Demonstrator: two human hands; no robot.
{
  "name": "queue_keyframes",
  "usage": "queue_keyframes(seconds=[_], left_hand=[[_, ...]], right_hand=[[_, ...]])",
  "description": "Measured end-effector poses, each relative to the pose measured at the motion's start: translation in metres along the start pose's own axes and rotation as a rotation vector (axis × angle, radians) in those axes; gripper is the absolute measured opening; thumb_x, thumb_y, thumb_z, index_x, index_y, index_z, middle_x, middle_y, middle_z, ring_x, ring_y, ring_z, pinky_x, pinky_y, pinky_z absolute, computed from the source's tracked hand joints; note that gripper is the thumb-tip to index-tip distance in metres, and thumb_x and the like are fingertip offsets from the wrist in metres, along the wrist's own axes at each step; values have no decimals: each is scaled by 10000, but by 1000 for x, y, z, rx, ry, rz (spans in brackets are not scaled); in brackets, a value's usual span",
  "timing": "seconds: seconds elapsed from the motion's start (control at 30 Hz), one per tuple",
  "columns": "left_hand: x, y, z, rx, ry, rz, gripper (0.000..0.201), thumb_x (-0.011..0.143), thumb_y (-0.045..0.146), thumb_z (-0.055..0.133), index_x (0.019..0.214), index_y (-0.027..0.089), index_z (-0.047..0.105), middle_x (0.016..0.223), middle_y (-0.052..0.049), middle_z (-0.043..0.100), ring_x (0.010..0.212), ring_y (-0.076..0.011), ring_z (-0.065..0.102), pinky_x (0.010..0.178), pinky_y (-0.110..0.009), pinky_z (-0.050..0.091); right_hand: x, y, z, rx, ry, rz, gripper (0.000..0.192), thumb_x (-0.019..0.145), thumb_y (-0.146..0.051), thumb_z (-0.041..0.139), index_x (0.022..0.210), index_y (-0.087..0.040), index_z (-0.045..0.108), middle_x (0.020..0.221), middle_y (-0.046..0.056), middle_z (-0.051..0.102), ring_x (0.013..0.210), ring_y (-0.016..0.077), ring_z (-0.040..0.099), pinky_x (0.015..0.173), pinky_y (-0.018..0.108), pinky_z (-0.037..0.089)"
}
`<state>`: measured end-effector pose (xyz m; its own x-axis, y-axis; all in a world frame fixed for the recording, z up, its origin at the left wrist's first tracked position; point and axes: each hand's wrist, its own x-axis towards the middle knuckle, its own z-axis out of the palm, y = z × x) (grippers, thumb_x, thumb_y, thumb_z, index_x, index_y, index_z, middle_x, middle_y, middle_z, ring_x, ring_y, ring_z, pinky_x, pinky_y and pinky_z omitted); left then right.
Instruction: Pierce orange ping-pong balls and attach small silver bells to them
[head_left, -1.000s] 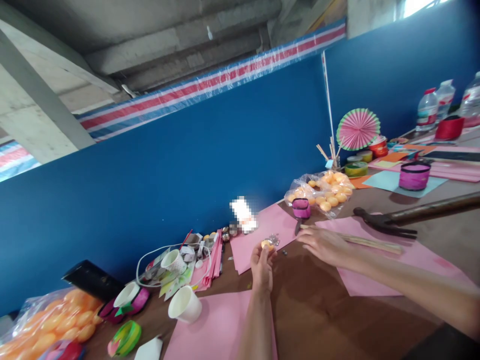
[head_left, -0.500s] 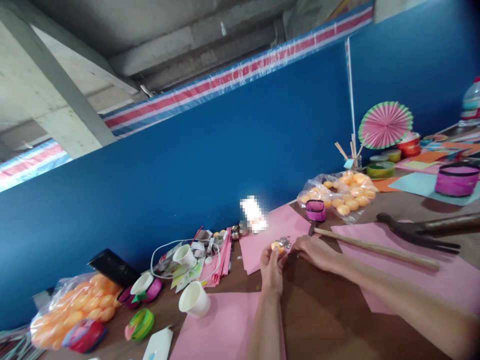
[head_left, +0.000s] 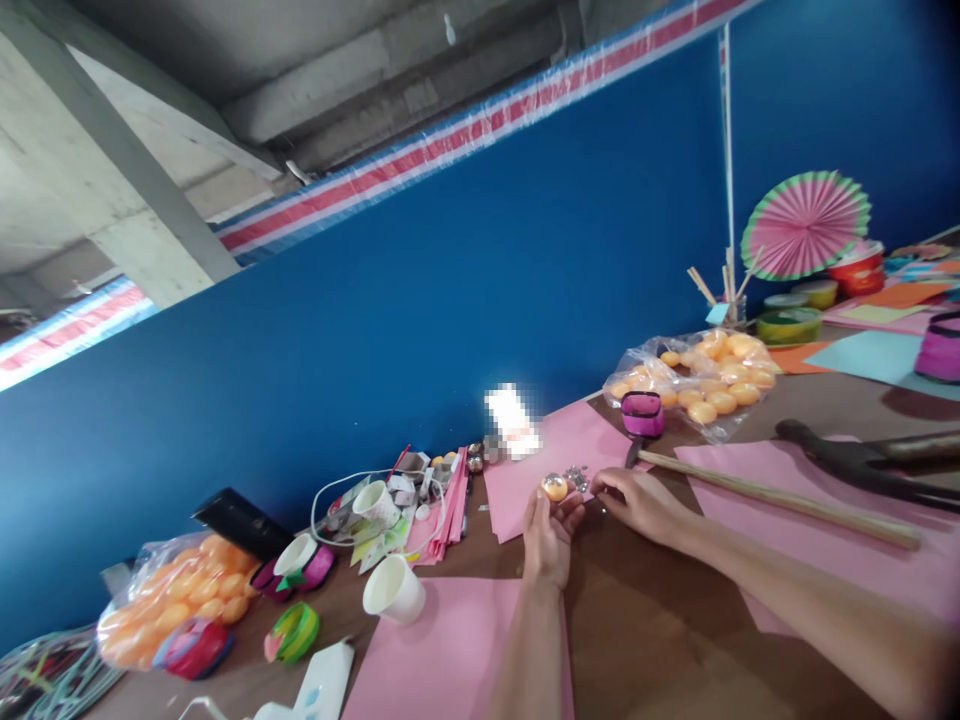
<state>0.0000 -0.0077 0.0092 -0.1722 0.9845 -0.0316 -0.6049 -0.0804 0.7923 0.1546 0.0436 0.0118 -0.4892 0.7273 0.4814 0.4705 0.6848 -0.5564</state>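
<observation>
My left hand (head_left: 549, 548) holds a small orange ball (head_left: 555, 490) between thumb and fingertips, with silvery bits on its top. Just beyond the fingers, a little heap of shiny silver pieces (head_left: 577, 477) lies on a pink sheet (head_left: 551, 440). My right hand (head_left: 643, 503) rests close to that heap, its thumb and fingers pinched together near the sheet's edge. Whatever is in that pinch is too small or hidden to make out.
A hammer (head_left: 780, 497) with a wooden handle lies right of my right hand, with a larger claw hammer (head_left: 847, 452) beyond. Bags of orange balls (head_left: 724, 375) stand at both sides. A white paper cup (head_left: 395, 590) stands left, near a power strip (head_left: 324, 682).
The view has swung slightly left. My left fingers have shifted on the orange ball, so its silver-covered top now shows. My right hand stays beside the silver pieces.
</observation>
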Motion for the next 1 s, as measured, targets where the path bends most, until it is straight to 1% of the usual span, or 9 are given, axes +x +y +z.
queue_keyframes(seconds=[0.13,0.27,0.4,0.47,0.57,0.63,0.77,0.93,1.0], left_hand=[[-1,2,1,-49,-18,-33,320,782,386,484,925,120,592,955,-127,640,828,-178,616,770,-307,475],[0,4,2,-89,-1,-25,253,774,323,515,895,123,612,952,-111,643,862,-163,606,834,-299,459],[1,4,2,-82,40,7,160,731,267,578,814,137,617,894,-74,644,862,-162,604,856,-301,447],[0,4,2,-79,28,-12,169,730,273,577,833,142,610,897,-73,639,867,-170,603,852,-311,447],[-2,4,2,-65,-1,-45,251,739,308,562,951,174,578,954,-81,628,868,-176,606,845,-336,445],[-3,4,3,-47,4,-57,289,736,322,564,993,191,560,984,-87,623,868,-177,606,841,-340,441],[-3,3,6,-36,3,-69,267,728,323,573,947,171,579,972,-93,627,880,-184,600,839,-334,435],[-4,3,11,-21,-72,-46,276,724,272,590,981,177,562,982,-78,627,896,-167,594,880,-339,409],[-5,4,12,-13,-82,-44,268,726,272,589,976,182,556,979,-69,626,885,-160,596,884,-343,406]], right_hand=[[0,-2,4,104,81,13,143,800,-221,430,815,-175,564,804,55,627,710,164,577,649,260,433],[0,-6,4,227,88,59,148,808,-242,430,787,-179,561,762,37,631,685,162,582,619,254,432],[1,-8,4,279,103,100,145,798,-247,438,773,-178,563,738,30,628,675,166,577,621,262,434],[2,-10,2,304,107,108,140,792,-244,441,788,-179,565,760,32,628,701,169,575,645,268,439],[3,-12,0,348,107,125,138,788,-239,445,822,-180,564,803,34,630,752,174,572,695,282,442],[3,-13,-1,371,104,136,140,791,-245,444,826,-181,564,810,34,630,766,176,569,712,290,442],[3,-13,-1,396,80,134,149,801,-260,440,806,-184,568,791,32,631,748,173,566,702,292,444],[3,-13,1,437,91,137,129,798,-275,454,809,-186,547,787,22,613,743,164,561,704,286,443],[3,-13,1,478,99,145,130,795,-294,465,817,-188,536,788,18,603,740,158,557,690,274,441]])
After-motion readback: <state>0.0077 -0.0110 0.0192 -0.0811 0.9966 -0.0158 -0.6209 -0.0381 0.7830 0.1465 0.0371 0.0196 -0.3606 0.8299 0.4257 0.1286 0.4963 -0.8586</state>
